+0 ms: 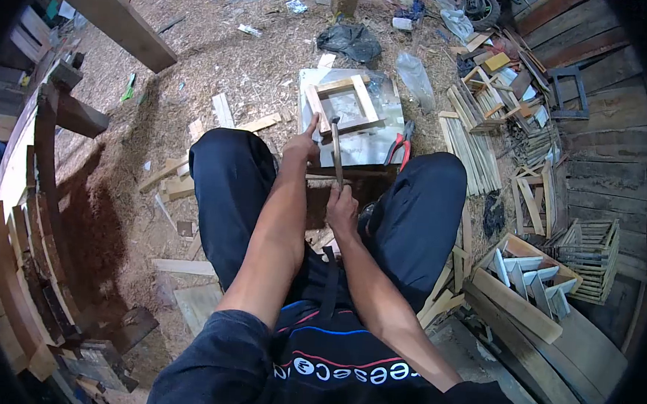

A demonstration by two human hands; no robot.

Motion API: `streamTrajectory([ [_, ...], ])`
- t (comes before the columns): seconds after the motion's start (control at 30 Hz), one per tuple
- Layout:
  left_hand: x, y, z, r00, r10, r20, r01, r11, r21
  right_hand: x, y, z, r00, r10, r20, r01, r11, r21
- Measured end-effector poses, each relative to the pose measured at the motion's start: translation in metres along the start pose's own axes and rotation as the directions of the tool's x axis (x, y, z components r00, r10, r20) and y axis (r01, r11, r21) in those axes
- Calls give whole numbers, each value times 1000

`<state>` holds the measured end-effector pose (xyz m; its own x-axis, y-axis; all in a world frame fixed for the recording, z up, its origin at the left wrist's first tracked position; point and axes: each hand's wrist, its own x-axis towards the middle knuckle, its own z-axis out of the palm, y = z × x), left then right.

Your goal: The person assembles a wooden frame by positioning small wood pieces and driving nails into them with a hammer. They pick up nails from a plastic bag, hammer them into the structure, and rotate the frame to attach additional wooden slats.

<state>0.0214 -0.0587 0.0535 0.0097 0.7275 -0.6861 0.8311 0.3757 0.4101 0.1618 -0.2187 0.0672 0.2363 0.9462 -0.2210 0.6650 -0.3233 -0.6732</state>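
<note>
A small rectangular wooden frame (365, 97) lies on a pale, worn board (371, 154) between my knees. At the frame's near left corner is my left hand (302, 149), its index finger stretched along the outer side and the other fingers curled. Whether a nail is between those fingers is too small to tell. My right hand (343, 209) is wrapped round the lower handle of a hammer (338, 155). The hammer's head is over the frame's near side. Pliers with red handles (399, 147) rest on the board's right edge, near my right knee.
Wood shavings cover the ground (228, 70). At right are thin wooden strips (478, 156), a pile of small frames (485, 101) and a slatted crate (587, 255). A wooden post (119, 23) slants at upper left. Black plastic (350, 42) lies beyond the board.
</note>
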Motion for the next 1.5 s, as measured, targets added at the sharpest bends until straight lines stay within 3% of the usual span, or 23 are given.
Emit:
streamTrajectory([
  [0.07, -4, 3, -1, 1000, -29, 9, 29, 1000, 8, -2, -8, -6, 999, -38, -9, 39, 995, 92],
  [0.13, -4, 1, -2, 996, -20, 81, 27, 997, -78, -5, 1, -3, 999, -37, 23, 35, 997, 63],
  [0.23, -5, 2, 0, 1000, -1, -5, 1, 1000, 2, -4, 5, 3, 997, -27, 70, 24, 998, 50],
  [0.5, -12, 2, -3, 1000, 13, -4, -13, 1000, -5, -4, -6, -2, 994, -84, -76, 98, 972, 215],
  [0.57, 0, -2, 3, 999, 24, -32, -23, 1000, 2, -2, 2, 3, 998, -60, -24, 63, 986, 154],
  [0.63, -6, 3, -3, 999, -36, 33, 36, 999, -1, -1, 3, 2, 999, -35, 24, 33, 996, 88],
  [0.7, -8, 6, -3, 999, -37, 12, 37, 999, 15, -6, 1, 5, 998, -52, -47, 60, 977, 203],
  [0.83, -13, 7, -4, 999, -37, -3, 37, 999, -9, -2, 2, 8, 990, -89, -110, 113, 965, 235],
  [0.9, -12, 5, -6, 998, -33, 46, 34, 999, -30, 1, 11, 9, 999, -21, 31, 18, 997, 70],
  [0.93, -3, 3, -4, 999, -19, 40, 20, 999, -34, 4, 8, 10, 999, -27, 26, 25, 997, 73],
  [1.0, 2, 1, 1, 999, -30, 19, 30, 1000, 2, 0, 10, 11, 996, -37, -85, 47, 991, 125],
  [1.13, -8, 5, -1, 1000, -16, -2, 16, 1000, 21, 5, 21, 16, 999, -6, -38, 12, 989, 148],
  [1.33, -2, -3, 5, 999, 20, -29, -20, 1000, -8, 6, 33, 29, 999, 29, 36, -39, 946, 322],
  [1.4, 5, -7, 10, 998, 40, -47, -42, 999, -33, 6, 26, 27, 986, -100, -134, 138, 938, 317],
  [1.43, 6, -8, 11, 996, 57, -69, -61, 996, -59, 5, 19, 20, 986, -100, -135, 138, 938, 317],
  [1.5, 4, -10, 11, 992, 89, -84, -93, 995, -46, 3, 9, 11, 997, 76, -21, -59, 897, 439],
])
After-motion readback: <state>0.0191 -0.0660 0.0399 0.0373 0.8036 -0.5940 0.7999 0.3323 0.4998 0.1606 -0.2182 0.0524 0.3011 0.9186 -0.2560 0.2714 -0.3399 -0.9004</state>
